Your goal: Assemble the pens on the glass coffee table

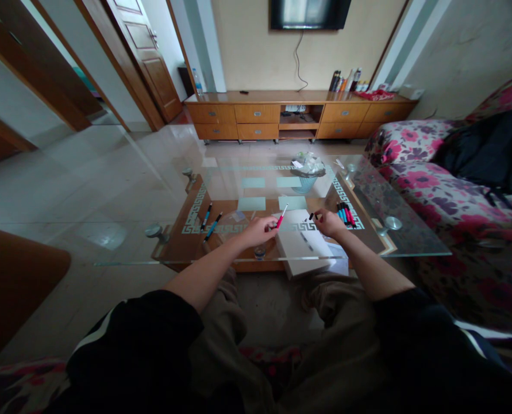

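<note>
Red pen [282, 216] pinched in left hand [259, 230], its black cap [311, 216] apparently off, gripped by right hand [330, 222]; white box [301, 241] at table [411, 241]'s near edge, spare pens [345, 214] untouched.

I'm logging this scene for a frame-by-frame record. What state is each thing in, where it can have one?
Red pen: held slanted by left hand.
Small black piece: pinched in right hand.
White box: closed, flat on glass table.
Blue pens: lying loose, untouched.
Pen bundle by right hand: lying flat.
Bin: full of crumpled paper.
Door: open.
</note>
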The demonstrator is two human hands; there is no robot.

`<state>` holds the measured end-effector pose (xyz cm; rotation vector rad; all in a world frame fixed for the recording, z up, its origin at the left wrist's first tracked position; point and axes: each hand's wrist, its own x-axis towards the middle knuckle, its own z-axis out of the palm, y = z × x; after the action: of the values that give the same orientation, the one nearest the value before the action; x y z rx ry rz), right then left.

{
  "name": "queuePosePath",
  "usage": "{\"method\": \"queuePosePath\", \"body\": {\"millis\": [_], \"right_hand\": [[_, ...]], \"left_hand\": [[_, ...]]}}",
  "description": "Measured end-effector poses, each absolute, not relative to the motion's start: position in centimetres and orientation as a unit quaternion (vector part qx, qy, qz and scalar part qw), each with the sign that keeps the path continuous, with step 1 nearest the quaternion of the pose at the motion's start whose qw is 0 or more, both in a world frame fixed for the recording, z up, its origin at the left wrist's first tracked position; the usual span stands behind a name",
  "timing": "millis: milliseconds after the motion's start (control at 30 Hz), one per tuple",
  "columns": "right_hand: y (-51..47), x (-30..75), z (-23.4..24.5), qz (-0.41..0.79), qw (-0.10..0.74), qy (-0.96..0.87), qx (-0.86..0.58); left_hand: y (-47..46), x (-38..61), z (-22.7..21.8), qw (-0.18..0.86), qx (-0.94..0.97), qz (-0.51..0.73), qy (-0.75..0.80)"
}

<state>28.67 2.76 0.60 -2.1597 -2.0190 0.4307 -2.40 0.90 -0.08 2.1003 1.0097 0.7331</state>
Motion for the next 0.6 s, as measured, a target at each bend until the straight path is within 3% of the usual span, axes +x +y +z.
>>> {"method": "queuePosePath", "body": {"millis": [600], "right_hand": [[2.35,28.32,1.25,0.144,0.083,-0.678,-0.717]], "left_hand": [[0.83,-2.36,-0.06,0.333,0.811,0.281,0.391]]}}
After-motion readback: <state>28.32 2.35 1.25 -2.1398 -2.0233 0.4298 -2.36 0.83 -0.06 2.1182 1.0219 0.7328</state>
